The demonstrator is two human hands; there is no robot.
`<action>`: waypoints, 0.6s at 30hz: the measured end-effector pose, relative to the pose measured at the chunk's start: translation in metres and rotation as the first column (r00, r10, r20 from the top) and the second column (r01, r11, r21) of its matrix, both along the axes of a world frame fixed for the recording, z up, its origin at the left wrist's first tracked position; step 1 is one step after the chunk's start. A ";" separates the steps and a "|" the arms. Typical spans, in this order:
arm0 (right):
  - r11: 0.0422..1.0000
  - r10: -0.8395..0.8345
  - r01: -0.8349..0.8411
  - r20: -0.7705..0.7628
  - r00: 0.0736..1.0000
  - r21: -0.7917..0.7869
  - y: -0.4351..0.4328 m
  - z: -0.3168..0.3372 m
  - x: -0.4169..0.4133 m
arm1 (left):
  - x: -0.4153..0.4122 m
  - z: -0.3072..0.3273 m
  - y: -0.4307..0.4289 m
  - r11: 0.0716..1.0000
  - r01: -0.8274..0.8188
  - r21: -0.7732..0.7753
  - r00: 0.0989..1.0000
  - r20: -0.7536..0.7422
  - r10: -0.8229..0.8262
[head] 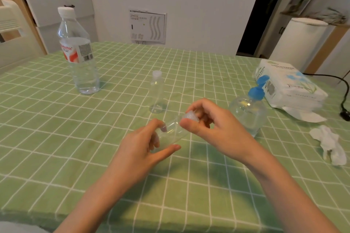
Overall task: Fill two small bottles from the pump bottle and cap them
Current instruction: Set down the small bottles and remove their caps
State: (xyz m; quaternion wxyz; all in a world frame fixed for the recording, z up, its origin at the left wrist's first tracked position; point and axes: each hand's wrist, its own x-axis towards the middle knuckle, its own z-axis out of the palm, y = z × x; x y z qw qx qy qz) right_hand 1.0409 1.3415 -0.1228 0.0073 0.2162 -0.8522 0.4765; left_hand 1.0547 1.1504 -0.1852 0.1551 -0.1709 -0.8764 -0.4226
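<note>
Clear plastic small bottle [173, 130] is being held tilted above the green checked tablecloth [75, 138].
The left hand [144, 149] is curling fingers and thumb round its body; the right hand [214, 125] is pinching the white cap [190, 115] at its neck. At twelve o'clock the second small bottle [156, 92] is standing capped, the pump bottle [248, 115] at two o'clock.

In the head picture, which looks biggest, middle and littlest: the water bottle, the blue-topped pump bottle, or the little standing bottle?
1. water bottle
2. pump bottle
3. little standing bottle
None look alike.
</note>
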 end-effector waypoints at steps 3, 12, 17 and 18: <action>1.000 0.009 -0.010 0.016 1.000 0.024 0.003 0.000 -0.001 | 0.001 -0.001 -0.001 1.000 -0.001 -0.023 1.000 -0.005 0.001; 0.999 0.042 -0.042 0.039 0.998 0.000 0.003 -0.003 -0.003 | 0.000 -0.004 -0.003 1.000 -0.007 -0.029 1.000 0.015 0.007; 0.998 0.065 -0.065 0.039 0.997 -0.019 0.003 -0.005 -0.002 | 0.000 -0.006 -0.005 1.000 -0.004 -0.002 1.000 0.024 0.004; 0.998 0.053 -0.052 0.046 0.998 -0.018 0.003 -0.004 -0.002 | 0.000 -0.006 -0.005 1.000 -0.001 0.006 1.000 0.025 0.001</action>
